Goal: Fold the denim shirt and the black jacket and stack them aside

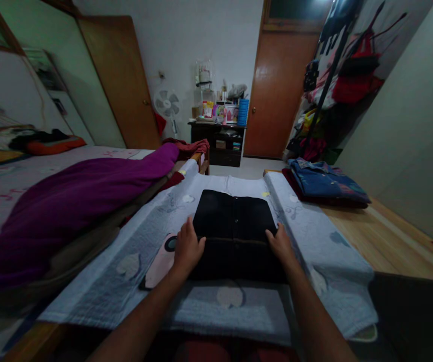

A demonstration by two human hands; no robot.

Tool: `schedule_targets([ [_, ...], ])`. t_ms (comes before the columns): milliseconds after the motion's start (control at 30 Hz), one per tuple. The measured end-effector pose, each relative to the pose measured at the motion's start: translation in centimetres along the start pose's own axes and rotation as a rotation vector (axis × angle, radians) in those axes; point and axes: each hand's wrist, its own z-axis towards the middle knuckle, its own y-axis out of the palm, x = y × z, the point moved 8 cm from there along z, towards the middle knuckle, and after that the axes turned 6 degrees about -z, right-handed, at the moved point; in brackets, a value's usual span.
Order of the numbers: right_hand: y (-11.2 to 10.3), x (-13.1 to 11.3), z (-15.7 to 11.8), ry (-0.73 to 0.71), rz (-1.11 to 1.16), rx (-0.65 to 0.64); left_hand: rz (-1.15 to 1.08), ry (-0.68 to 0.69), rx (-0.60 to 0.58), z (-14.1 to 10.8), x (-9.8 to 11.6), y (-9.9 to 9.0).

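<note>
A black buttoned shirt (235, 216) lies folded into a rough rectangle on a pale blue patterned cloth (231, 296). Down its middle runs a row of buttons, and a fold crosses it from side to side. My left hand (188, 246) grips the left end of that fold, thumb on top and fingers along the side. At the opposite end, my right hand (282, 244) holds the edge in the same way. Beside my left wrist is a flat pink item (159, 269) with a dark rim and a black ring, partly covered by my hand; its kind is unclear.
Folded clothes with a blue denim piece (325, 178) on top are stacked at the right, on a wooden surface (352, 231). A purple blanket (88, 201) is heaped on the left. Further back stand a white fan (167, 103) and a dark cabinet (216, 143).
</note>
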Motion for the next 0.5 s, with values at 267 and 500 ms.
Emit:
schedule_targets([
  [267, 2.5, -9.8, -7.0, -0.587, -0.334, -0.09, 0.477, 0.577, -0.249, -4.3, 8.6, 7.5],
  [500, 5.6, -9.0, -8.5, -0.627, -0.44, -0.297, 0.48, 0.502, -0.333, -5.1, 5.6, 10.3],
])
